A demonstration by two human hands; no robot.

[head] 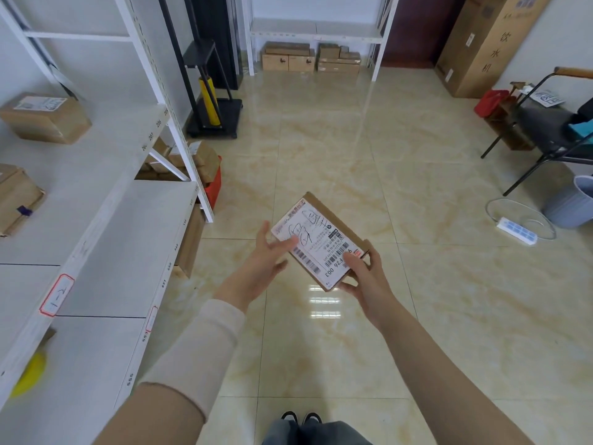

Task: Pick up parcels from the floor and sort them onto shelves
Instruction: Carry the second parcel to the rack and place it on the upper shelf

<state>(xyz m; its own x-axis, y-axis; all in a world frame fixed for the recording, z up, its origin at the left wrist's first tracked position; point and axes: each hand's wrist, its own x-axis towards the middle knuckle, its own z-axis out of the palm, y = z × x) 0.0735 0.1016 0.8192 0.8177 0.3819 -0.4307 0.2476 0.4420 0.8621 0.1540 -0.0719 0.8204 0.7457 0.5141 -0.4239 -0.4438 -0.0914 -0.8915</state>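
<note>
A flat brown cardboard parcel with a white shipping label and black handwriting is held above the tiled floor at the centre of the view. My right hand grips its near right corner, thumb on the label. My left hand is open at the parcel's left edge, its fingertips touching the label. White metal shelves with number tags run along the left. Cardboard parcels lie on them: one on the upper shelf, another at the left edge.
More boxes and a red crate sit on the floor by the shelf post. A far shelf has boxes under it. A chair, a grey bin and a power strip stand at the right.
</note>
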